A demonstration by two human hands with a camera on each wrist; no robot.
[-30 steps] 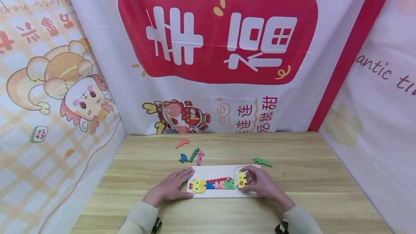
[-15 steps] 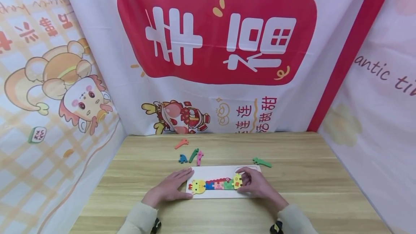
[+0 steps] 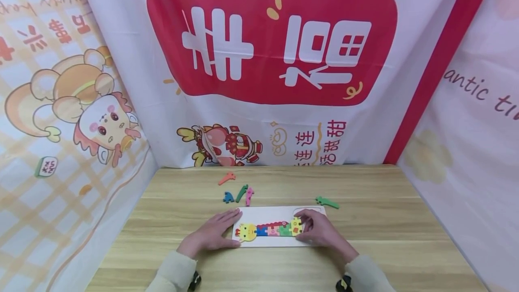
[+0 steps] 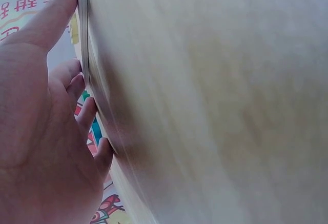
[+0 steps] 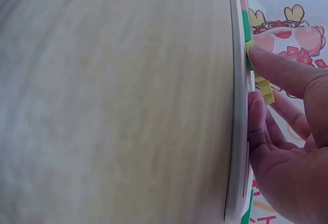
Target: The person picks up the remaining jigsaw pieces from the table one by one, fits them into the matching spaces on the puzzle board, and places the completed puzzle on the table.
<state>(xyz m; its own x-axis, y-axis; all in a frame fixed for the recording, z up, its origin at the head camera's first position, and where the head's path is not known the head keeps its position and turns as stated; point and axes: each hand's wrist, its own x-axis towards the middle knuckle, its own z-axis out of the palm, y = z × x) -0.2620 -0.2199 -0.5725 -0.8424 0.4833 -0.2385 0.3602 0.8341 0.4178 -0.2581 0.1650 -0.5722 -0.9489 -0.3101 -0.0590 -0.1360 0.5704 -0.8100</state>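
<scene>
A white puzzle board (image 3: 267,243) lies on the wooden table, with a yellow giraffe head (image 3: 246,232) and a row of blue, pink and green puzzle pieces (image 3: 273,230) in it. At the right end of that row, my right hand (image 3: 318,230) pinches a yellow puzzle piece (image 3: 297,227) between thumb and fingers. In the right wrist view this yellow piece (image 5: 265,89) is tilted, one end up off the board. My left hand (image 3: 215,232) rests at the board's left end, thumb and fingers spread along its edges; the left wrist view shows the fingers extended.
Beyond the board lie an orange piece (image 3: 226,178), a blue piece (image 3: 229,197), a dark green piece (image 3: 242,193) and a pink piece (image 3: 249,196). A light green piece (image 3: 327,202) sits behind the board's right corner. Printed cloth (image 3: 275,139) hangs at the table's back edge.
My right hand has moved left with the yellow piece, bringing it from the board's right part up against the green piece. My left hand has stayed in place.
</scene>
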